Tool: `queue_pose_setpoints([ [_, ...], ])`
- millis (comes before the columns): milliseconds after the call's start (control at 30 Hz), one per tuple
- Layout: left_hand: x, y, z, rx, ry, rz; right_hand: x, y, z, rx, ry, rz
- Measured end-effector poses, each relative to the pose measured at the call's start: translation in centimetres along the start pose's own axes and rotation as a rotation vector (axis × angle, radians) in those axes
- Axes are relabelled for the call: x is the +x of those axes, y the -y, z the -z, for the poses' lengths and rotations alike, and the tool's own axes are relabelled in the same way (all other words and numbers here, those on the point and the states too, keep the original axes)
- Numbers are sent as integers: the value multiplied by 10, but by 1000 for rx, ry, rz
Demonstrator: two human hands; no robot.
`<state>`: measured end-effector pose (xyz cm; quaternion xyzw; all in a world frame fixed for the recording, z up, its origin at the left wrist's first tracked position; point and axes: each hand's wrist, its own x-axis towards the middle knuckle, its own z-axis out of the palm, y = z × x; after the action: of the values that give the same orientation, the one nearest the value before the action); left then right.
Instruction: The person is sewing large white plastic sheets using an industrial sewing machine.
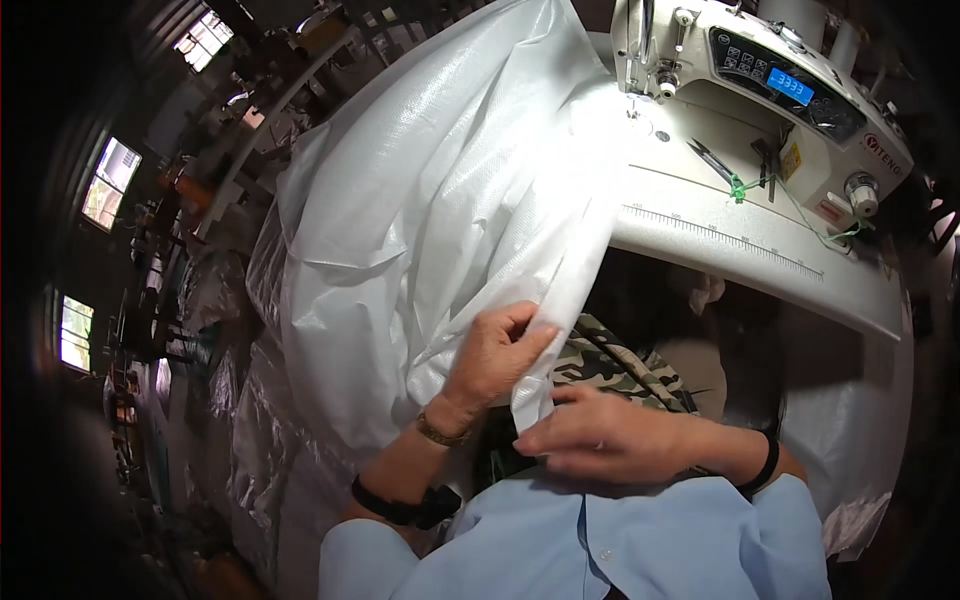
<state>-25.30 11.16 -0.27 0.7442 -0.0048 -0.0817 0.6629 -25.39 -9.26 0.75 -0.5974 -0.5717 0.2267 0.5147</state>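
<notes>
A large white woven plastic sheet (440, 180) spreads in loose folds from beneath the sewing machine's needle area down to my lap. My left hand (497, 358) pinches its right edge between thumb and fingers, where the edge forms a narrow folded strip. Just below, my right hand (610, 435) is at the strip's lower end, thumb on one side and fingers on the other; it is slightly blurred. Above to the right stands the white sewing machine (690, 60), its lamp shining brightly on the sheet, with a lit blue display on its head.
Thread snips (712, 163) with green thread tied on lie on the machine bed (680, 190), near a dark metal tool (765, 165). A ruler scale (720, 235) runs along the bed's front. Crumpled clear plastic (265, 440) hangs at the left. Camouflage cloth (625, 365) covers my lap.
</notes>
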Motion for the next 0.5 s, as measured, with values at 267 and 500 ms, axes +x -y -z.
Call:
queue_pose_setpoints([
  [267,10,-79,48,797,-211,-547,41,-129,18,287,-950,-437],
  [500,25,-159,7,1291,299,-852,151,-160,43,191,-240,61],
])
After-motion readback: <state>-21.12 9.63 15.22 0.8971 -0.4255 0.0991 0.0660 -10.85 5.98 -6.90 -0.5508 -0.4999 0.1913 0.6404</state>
